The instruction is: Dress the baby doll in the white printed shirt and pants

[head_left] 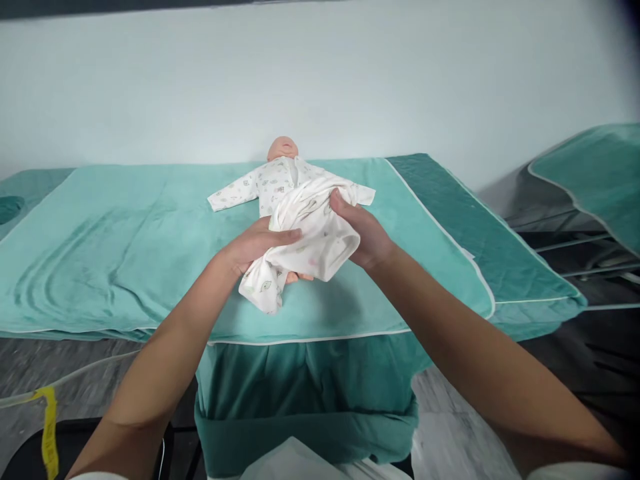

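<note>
A baby doll (274, 179) lies on its back on a teal towel (125, 233) covering the surface, its head toward the wall and its sleeves spread out. Both hands grip a bunched white garment (313, 223) over the doll's lower body. The left hand (260, 247) closes on its lower edge and the right hand (364, 232) clasps its right side, thumb on top. 1 fold hangs below the left hand.
</note>
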`<state>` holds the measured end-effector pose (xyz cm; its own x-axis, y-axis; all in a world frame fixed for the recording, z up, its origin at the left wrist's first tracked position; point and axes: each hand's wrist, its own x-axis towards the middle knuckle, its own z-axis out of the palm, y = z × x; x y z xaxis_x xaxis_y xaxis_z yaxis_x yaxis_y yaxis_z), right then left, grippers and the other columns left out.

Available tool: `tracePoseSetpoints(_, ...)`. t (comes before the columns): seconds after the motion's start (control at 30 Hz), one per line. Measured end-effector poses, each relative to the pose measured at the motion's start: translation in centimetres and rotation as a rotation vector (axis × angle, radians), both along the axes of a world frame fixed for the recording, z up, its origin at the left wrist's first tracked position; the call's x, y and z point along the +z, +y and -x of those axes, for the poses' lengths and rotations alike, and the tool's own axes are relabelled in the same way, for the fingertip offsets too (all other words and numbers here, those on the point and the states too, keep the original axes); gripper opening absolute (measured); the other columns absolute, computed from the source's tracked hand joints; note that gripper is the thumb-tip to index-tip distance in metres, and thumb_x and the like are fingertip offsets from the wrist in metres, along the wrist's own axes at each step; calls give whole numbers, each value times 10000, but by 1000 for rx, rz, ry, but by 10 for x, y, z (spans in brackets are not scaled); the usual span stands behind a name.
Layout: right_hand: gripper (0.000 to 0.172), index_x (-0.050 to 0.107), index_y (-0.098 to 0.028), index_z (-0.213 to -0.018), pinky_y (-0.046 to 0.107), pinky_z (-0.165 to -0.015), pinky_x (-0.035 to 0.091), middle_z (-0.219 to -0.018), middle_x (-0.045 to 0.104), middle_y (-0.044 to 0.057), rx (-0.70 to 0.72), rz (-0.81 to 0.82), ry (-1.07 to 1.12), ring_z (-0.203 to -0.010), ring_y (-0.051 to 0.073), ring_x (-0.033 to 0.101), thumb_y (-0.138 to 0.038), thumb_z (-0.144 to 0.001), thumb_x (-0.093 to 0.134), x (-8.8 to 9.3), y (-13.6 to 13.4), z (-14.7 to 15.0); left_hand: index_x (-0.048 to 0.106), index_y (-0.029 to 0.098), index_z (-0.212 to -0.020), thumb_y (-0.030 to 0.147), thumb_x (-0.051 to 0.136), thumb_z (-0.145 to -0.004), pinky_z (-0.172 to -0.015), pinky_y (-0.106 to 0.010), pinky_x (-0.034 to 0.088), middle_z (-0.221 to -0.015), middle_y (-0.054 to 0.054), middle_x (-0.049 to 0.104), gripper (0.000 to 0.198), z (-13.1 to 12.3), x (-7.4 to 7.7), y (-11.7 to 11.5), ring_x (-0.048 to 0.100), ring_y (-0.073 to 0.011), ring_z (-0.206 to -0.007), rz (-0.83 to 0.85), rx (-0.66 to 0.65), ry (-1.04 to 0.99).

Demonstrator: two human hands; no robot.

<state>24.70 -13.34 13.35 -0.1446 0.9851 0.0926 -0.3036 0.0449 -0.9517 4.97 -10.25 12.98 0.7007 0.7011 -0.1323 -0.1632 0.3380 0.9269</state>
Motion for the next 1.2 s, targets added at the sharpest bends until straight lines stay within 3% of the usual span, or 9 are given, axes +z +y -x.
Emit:
tracePoseSetpoints(0.1,498,675,-275,-1228,364,-781,593,-1053,766,61,-14,68,-30,-1016,265,713,-610,-859,667,-16,-5,-4,720,133,-1095,387,900,-652,-862,-477,596,-956,-141,785,541,-5,-2,3,749,-333,-912,-9,105,-8)
tracePoseSetpoints(0.2,485,705,-227,-1184,348,-814,578,-1082,761,78,44,150,-18,-1007,255,707,-535,-813,759,-35,-16,-6,717,121,-1098,384,898,-620,-867,-447,583,-953,-128,783,575,-11,-14,9,743,-320,-905,-35,236,15)
tracePoseSetpoints(0.27,472,722,-198,-1160,334,-834,565,-1088,757,83,104,229,-21,-998,242,702,-463,-780,810,-46,-26,-5,715,111,-1104,349,873,-624,-855,-416,575,-964,-118,781,559,-13,-23,13,734,-309,-914,-70,258,97)
tracePoseSetpoints(0.37,454,741,-187,-1124,316,-818,551,-1053,755,71,113,348,-47,-956,225,695,-368,-723,855,-59,-42,-1,728,126,-1093,306,761,-708,-853,-375,555,-1016,-94,777,426,-15,-32,14,710,-292,-974,-241,178,294)
tracePoseSetpoints(0.5,319,759,-184,-951,290,-761,533,-968,752,62,-37,473,-61,-859,195,675,-372,-708,848,-80,-59,4,761,161,-959,312,623,-795,-855,-346,517,-1033,-75,775,262,-20,-33,11,683,-293,-1011,-625,4,665)
tracePoseSetpoints(0.6,315,741,-184,-906,306,-743,525,-907,744,66,-166,471,-67,-809,196,661,-434,-733,823,-102,-66,7,762,186,-928,351,557,-854,-850,-341,490,-1045,-92,772,274,-26,-31,7,682,-298,-1012,-855,-169,880)
tracePoseSetpoints(0.7,357,738,-197,-946,345,-781,533,-914,742,70,-216,411,-110,-834,224,670,-479,-739,812,-121,-70,8,761,218,-992,369,507,-893,-806,-327,480,-1098,-101,765,312,-32,-32,2,687,-291,-1011,-941,-259,976)
tracePoseSetpoints(0.97,415,739,-209,-1009,427,-862,549,-984,750,91,-256,279,-261,-911,272,683,-555,-781,752,-133,-70,13,746,226,-1024,433,545,-881,-829,-320,484,-1155,-82,761,323,-35,-24,-5,686,-297,-1055,-874,-286,959)
tracePoseSetpoints(1.2,381,730,-227,-1095,447,-1063,491,-1190,734,77,-282,143,-132,-1154,284,662,-502,-832,718,-136,-70,12,759,191,-1063,444,679,-796,-914,-362,505,-1132,-68,768,377,-26,-23,-4,681,-312,-1086,-567,-207,749)
